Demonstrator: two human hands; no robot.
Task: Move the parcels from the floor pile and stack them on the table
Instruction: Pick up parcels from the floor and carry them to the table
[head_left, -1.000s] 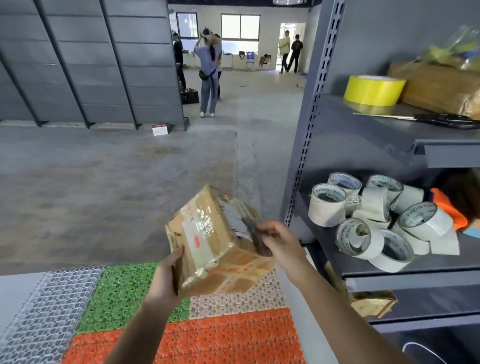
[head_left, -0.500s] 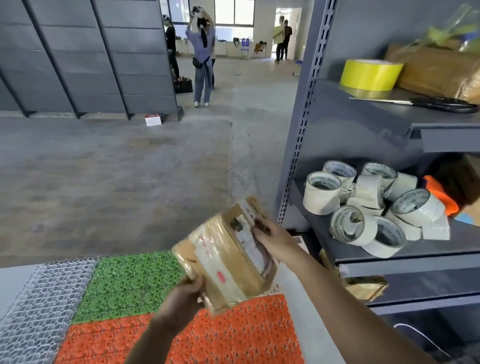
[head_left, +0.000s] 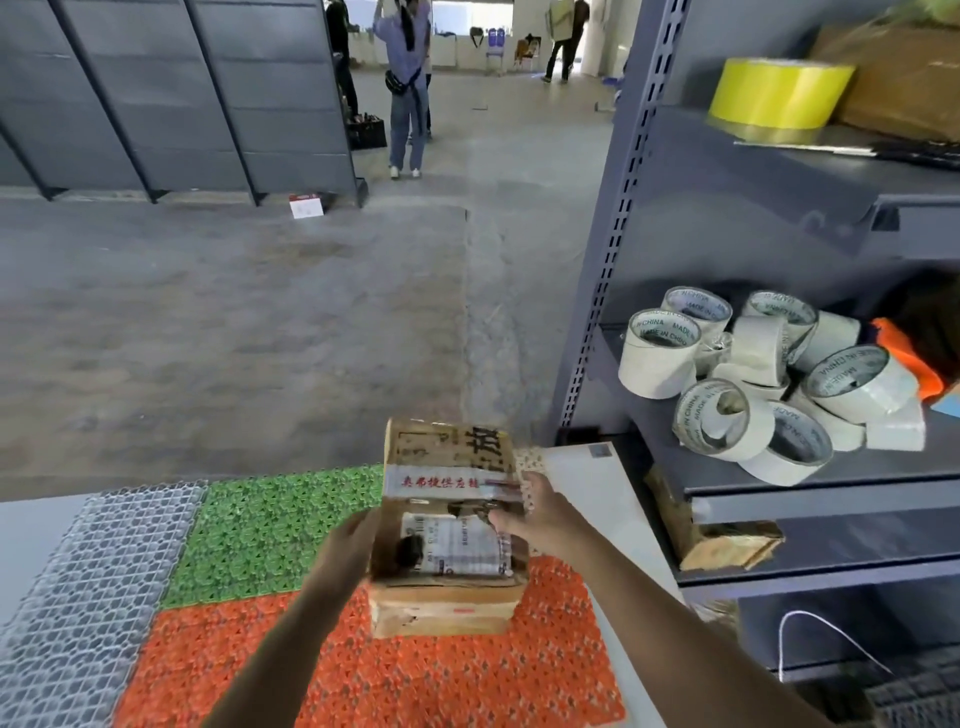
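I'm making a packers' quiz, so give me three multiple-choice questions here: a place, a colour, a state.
1. The white tape rolls lie: A in a bucket; B on a shelf; C in a drawer.
2. The big roll on the shelf above is: A yellow; B red; C blue.
3. The parcel is: A untouched; B held by one hand; C held by both hands.
B, they are heaped on the grey shelf; A, the big roll is plainly yellow; C, the left hand and right hand each hold a side.

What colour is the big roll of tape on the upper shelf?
The tape roll is bright yellow; the head view shows it best.
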